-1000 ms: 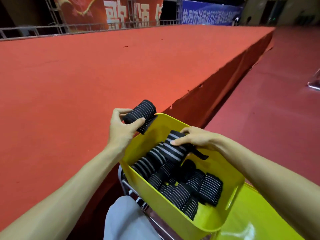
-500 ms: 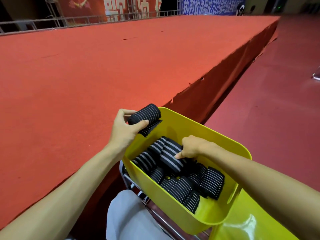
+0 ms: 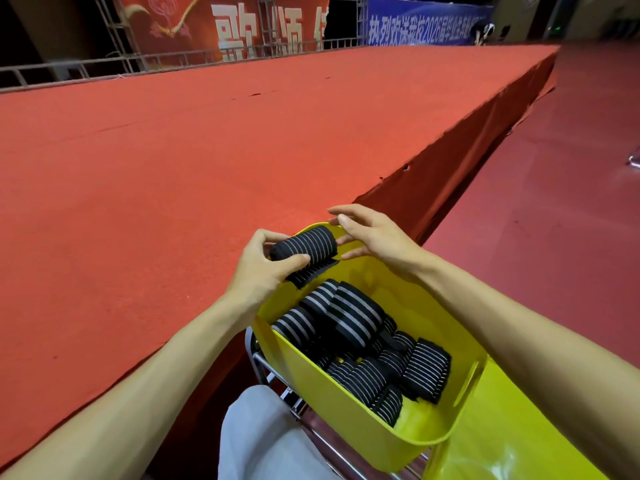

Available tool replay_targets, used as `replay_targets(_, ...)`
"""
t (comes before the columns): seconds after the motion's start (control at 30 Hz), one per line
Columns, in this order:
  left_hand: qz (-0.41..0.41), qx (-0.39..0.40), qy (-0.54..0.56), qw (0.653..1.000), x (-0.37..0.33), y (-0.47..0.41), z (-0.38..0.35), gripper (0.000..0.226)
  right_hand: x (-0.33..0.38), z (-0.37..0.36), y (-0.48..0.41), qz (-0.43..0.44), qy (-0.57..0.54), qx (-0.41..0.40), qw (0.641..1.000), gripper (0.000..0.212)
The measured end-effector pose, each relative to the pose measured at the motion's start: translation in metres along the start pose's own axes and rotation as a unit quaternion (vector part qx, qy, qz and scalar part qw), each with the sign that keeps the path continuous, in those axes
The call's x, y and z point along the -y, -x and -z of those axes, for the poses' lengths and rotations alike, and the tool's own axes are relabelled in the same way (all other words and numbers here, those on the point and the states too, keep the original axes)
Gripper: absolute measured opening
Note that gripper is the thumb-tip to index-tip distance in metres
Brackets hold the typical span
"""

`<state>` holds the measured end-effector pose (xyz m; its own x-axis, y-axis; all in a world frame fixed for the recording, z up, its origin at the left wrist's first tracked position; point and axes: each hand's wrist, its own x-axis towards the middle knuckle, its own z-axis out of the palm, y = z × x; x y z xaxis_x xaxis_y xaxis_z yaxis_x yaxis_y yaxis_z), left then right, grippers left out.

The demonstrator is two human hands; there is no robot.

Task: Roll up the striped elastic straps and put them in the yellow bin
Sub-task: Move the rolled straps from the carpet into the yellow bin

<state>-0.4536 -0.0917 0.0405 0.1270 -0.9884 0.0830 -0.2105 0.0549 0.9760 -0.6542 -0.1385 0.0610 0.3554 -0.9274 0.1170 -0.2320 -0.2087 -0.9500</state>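
Now our left hand (image 3: 263, 268) pinches a rolled strap (image 3: 304, 249) over the bin's (image 3: 346, 407) far rim | right hand (image 3: 377, 237) beside it, fingers spread, fingertip touching roll's end | other rolls (image 3: 360, 344) piled inside bin

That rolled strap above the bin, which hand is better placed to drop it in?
The left hand. It already grips the rolled strap over the yellow bin's far end, so it could probably just lower and let go. The right hand is open, fingertips only near the roll's end.
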Motion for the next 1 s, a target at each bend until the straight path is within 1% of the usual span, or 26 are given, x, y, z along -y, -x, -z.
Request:
replay_targets(0.03, 0.002, 0.001, 0.0, 1.0, 0.0, 0.001, 0.0, 0.031, 0.002, -0.001, 0.0, -0.01, -0.024, 0.03, 0.999, 0.032)
replay_targets(0.1, 0.004, 0.004, 0.004, 1.0, -0.002, 0.004, 0.002, 0.031, 0.001, -0.004, -0.002, -0.019, -0.032, 0.073, 0.997, 0.03)
replay_targets(0.2, 0.011, 0.03, 0.002, 0.999, 0.0, 0.006, 0.006, 0.028, -0.004, -0.009, -0.002, -0.043, -0.03, 0.111, 0.992, 0.037)
replay_targets(0.33, 0.031, 0.08, -0.013, 0.996, 0.005, 0.008, 0.009, 0.025, -0.015, -0.013, 0.003, -0.081, -0.102, 0.118, 0.984, 0.031)
replay_targets(0.4, 0.029, 0.126, -0.054, 0.99, 0.008, 0.005, 0.013, 0.026, -0.019, -0.01, 0.007, -0.095, -0.104, 0.126, 0.982, 0.027)
replay_targets(0.47, 0.003, 0.199, -0.147, 0.969, 0.01, 0.002, 0.018, 0.033, -0.026, -0.005, 0.009, -0.108, -0.06, 0.143, 0.982, 0.028)
replay_targets(0.53, -0.031, 0.244, -0.228, 0.942, 0.013, -0.001, 0.021, 0.034, -0.032, -0.002, 0.011, -0.126, 0.045, 0.161, 0.978, 0.033)
replay_targets(0.63, -0.07, 0.23, -0.268, 0.933, 0.018, -0.003, 0.022, 0.02, -0.042, -0.011, 0.012, -0.14, 0.207, 0.21, 0.945, 0.043)
replay_targets(0.73, -0.1, 0.218, -0.275, 0.931, 0.021, -0.001, 0.021, 0.014, -0.045, -0.035, 0.012, -0.13, 0.321, 0.251, 0.904, 0.051)
replay_targets(0.83, -0.118, 0.214, -0.284, 0.927, 0.023, -0.001, 0.021, 0.012, -0.049, -0.061, 0.01, -0.137, 0.362, 0.29, 0.875, 0.055)
replay_targets(0.9, -0.129, 0.211, -0.289, 0.925, 0.024, -0.001, 0.021, 0.011, -0.051, -0.071, 0.01, -0.13, 0.396, 0.297, 0.859, 0.058)
replay_targets(0.97, -0.135, 0.208, -0.292, 0.924, 0.026, -0.002, 0.022, 0.011, -0.054, -0.075, 0.009, -0.125, 0.408, 0.283, 0.859, 0.056)
replay_targets(1.0, -0.135, 0.208, -0.293, 0.923, 0.028, -0.003, 0.022, 0.01, -0.054, -0.074, 0.008, -0.126, 0.408, 0.274, 0.862, 0.051)
